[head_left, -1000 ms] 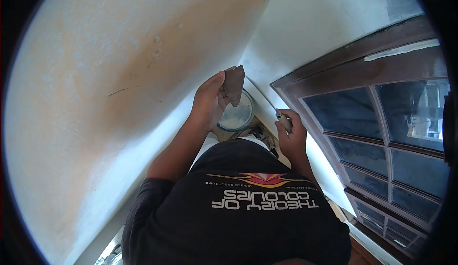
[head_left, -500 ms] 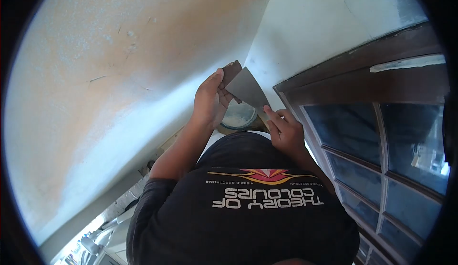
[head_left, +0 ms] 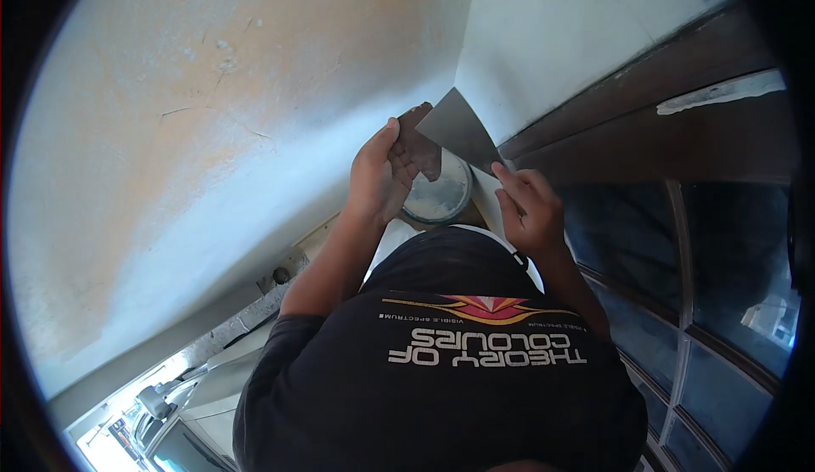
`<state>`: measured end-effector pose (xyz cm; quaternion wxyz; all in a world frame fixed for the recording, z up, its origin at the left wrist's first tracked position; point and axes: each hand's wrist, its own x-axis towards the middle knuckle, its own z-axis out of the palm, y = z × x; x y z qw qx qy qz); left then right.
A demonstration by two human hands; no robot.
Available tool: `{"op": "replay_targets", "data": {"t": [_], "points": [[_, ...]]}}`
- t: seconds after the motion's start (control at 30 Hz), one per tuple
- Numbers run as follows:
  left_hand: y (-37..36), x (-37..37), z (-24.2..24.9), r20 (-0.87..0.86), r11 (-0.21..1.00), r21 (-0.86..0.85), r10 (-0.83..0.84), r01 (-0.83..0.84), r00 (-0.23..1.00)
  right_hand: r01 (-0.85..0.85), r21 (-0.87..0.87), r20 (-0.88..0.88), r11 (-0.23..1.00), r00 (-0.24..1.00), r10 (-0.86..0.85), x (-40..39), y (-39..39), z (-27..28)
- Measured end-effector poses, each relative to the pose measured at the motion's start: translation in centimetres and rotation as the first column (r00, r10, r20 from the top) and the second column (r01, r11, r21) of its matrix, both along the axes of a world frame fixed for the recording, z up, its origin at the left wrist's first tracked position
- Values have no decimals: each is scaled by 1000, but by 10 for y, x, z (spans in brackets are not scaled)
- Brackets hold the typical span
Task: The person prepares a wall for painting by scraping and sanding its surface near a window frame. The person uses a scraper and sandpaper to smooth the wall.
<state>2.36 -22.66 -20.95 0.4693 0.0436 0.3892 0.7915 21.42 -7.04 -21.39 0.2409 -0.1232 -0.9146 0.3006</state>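
Note:
A dark brown flat piece (head_left: 422, 143) with an uneven top edge is held between the thumb and fingers of my left hand (head_left: 373, 173). My right hand (head_left: 535, 209) grips a grey metal scraper blade (head_left: 465, 129), broad at its upper left end and narrowing toward my fingers. The blade's left corner lies close to the brown piece; whether they touch I cannot tell. Below both, partly behind my left hand, is a round container (head_left: 441, 196) with pale, greyish material in it.
A patchy orange and white wall (head_left: 195, 132) spans the left and meets a pale wall (head_left: 560, 39) in a corner. At the right is a dark wooden frame (head_left: 628, 149) with glass panes (head_left: 624, 234). A ledge (head_left: 229, 328) runs at the lower left.
My right hand and the scraper have moved up and to the right, uncovering more of the brown piece. More of the round container shows. The camera view has shifted slightly.

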Motion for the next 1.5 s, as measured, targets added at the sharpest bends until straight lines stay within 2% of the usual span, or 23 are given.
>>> {"op": "replay_targets", "data": {"t": [0.07, 0.13, 0.23, 0.3, 0.37, 0.4, 0.47, 0.57, 0.63, 0.7, 0.8, 0.9, 0.93, 0.97, 1.0, 1.03, 1.1, 1.17, 1.23, 1.33, 1.4, 1.43, 1.5], "points": [[5, 4, 10, 53, 995, -48, 87, -84, 995, 23, -111, -131, 994, 991, -38, -1, -11, 12], [3, 1, 17, 103, 980, -95, 183, -173, 978, 20, -103, -107, 994, 994, -31, 3, -14, 7], [-8, -14, 15, 112, 996, -60, 73, -66, 991, 12, -120, -51, 993, 999, -18, 7, -24, 11], [-16, -26, 7, 50, 978, 121, -178, 171, 983, 32, -151, -12, 988, 999, -34, 7, -41, 16], [-21, -31, 8, 44, 973, 112, -209, 204, 977, 130, -208, 8, 969, 991, -131, 2, -56, 20], [-21, -33, 10, 36, 968, 106, -234, 229, 972, 146, -198, 9, 969, 989, -147, -2, -63, 21], [-21, -35, 17, 64, 973, 66, -227, 223, 972, 146, -4, 4, 989, 989, -146, -9, -77, 20], [-24, -42, 12, 66, 967, 17, -256, 255, 964, 241, 74, 86, 968, 965, -247, -11, -101, 22], [-24, -49, 6, 48, 948, 18, -319, 318, 947, 312, 98, 64, 945, 946, -319, -14, -114, 20], [-23, -51, 0, 123, 953, -76, -282, 292, 952, 339, 155, 121, 928, 926, -359, -17, -130, 22], [-28, -58, -10, 105, 899, 12, -436, 437, 894, 500, 108, 106, 859, 854, -510, -17, -141, 14], [-34, -64, -19, 110, 905, -64, -413, 421, 904, 554, 143, 80, 820, 819, -568, -3, -140, -6], [-36, -68, -20, 114, 903, -52, -419, 427, 901, 607, -205, 100, 768, 793, -601, 2, -140, -14], [-37, -71, -21, 84, 914, -39, -400, 404, 913, 587, -524, 131, 617, 771, -623, 9, -138, -16], [-36, -70, -21, 58, 924, -26, -380, 382, 923, 514, -779, 251, 359, 781, -573, 17, -138, -7], [-34, -69, -20, 70, 922, -16, -384, 386, 921, 221, -930, 46, 294, 863, -504, 24, -137, -13], [-31, -67, -16, 73, 944, -76, -315, 320, 946, -12, -979, -96, 205, 909, -406, 24, -143, -11], [-29, -62, -22, 112, 955, -98, -269, 281, 956, 30, -978, -39, 208, 947, -318, 21, -144, -8], [-31, -60, -22, 149, 934, 11, -354, 357, 923, 52, -976, 8, 211, 978, -206, 14, -140, -11], [-36, -58, -14, 112, 945, -15, -323, 326, 940, 71, -982, 58, 176, 995, -81, 4, -126, -26], [-41, -55, -12, 97, 958, -34, -281, 285, 955, 323, -880, 320, 349, 945, -69, -3, -107, -48], [-43, -53, -13, 73, 966, -74, -244, 249, 967, 311, -883, 318, 352, 947, -39, -4, -103, -46], [-45, -48, -11, 46, 976, -123, -173, 177, 984, 258, -836, 299, 485, 954, 7, -8, -95, -38]]}}
